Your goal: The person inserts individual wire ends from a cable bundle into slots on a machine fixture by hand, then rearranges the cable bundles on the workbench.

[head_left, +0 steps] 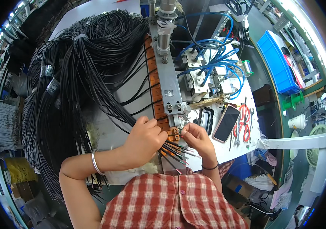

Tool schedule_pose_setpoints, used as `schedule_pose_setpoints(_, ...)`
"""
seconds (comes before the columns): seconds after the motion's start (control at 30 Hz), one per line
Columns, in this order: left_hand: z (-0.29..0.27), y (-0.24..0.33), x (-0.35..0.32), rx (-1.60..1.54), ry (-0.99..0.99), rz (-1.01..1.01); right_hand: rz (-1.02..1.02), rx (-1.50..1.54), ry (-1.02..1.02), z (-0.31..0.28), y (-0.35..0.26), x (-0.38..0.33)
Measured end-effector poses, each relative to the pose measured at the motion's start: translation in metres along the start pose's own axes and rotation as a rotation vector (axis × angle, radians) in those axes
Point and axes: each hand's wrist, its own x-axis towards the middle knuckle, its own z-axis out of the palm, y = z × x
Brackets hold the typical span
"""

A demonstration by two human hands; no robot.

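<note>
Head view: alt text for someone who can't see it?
A person's left hand, curled, and right hand are at the near end of an orange-brown strip beside a grey metal bar. A large black cable bundle lies left, a phone right.

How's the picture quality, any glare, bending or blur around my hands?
In the head view, left hand and right hand look fairly sharp; bright light at upper right is blown out; fisheye distortion bends straight edges near the rim; the black cable bundle loses detail in its darkest parts.
</note>
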Motion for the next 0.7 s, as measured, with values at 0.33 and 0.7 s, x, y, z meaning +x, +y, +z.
schedule_pose_setpoints(0.33,0.004,-0.002,0.001,-0.036,0.085,0.04,-0.145,-0.016,0.14,0.005,-0.007,-0.018)
schedule_pose_setpoints(0.7,-0.001,0.0,-0.001,-0.093,-0.005,-0.037,-0.3,0.058,0.12,0.009,0.001,-0.018)
